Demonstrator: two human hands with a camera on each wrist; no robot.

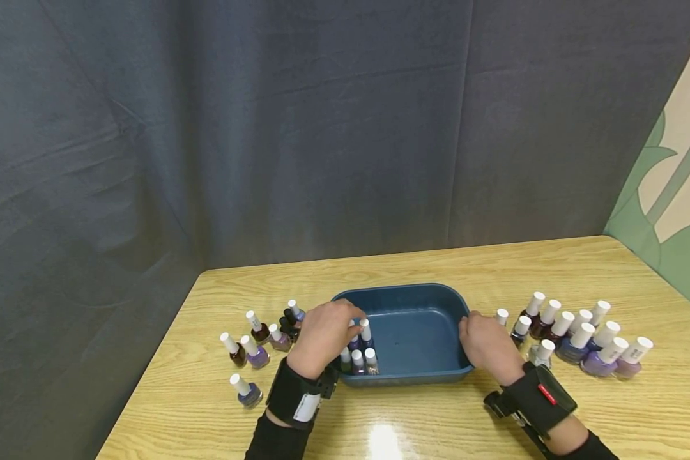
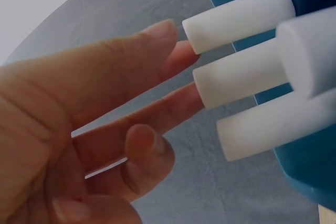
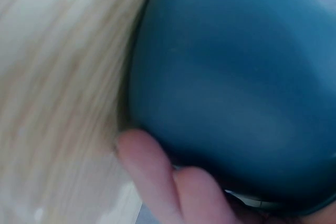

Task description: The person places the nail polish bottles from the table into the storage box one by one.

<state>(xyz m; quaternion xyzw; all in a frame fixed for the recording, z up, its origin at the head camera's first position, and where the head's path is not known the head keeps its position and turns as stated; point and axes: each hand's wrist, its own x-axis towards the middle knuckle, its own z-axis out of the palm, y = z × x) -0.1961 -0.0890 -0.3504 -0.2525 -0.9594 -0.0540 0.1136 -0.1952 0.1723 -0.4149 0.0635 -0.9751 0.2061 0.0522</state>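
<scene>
A dark blue plastic tub (image 1: 414, 378) sits on the table, with several white-capped nail polish bottles (image 1: 371, 359) upright in its left end. Over that end reaches my left hand (image 1: 324, 335). In the left wrist view, its thumb and fingers lie loosely beside the white caps (image 2: 236, 22), with no cap visibly pinched. My right hand (image 1: 490, 345) grips the tub's right end. The right wrist view shows two of its fingers (image 3: 149, 169) curled at the rim, while the thumb is mostly out of sight.
Left of the tub stand loose nail polish bottles (image 1: 255, 354), some with black caps (image 1: 287, 317). A larger group of white-capped bottles (image 1: 575, 342) is to the right, close to my right hand. A dark curtain (image 1: 333, 140) hangs behind the wooden table (image 1: 207, 434).
</scene>
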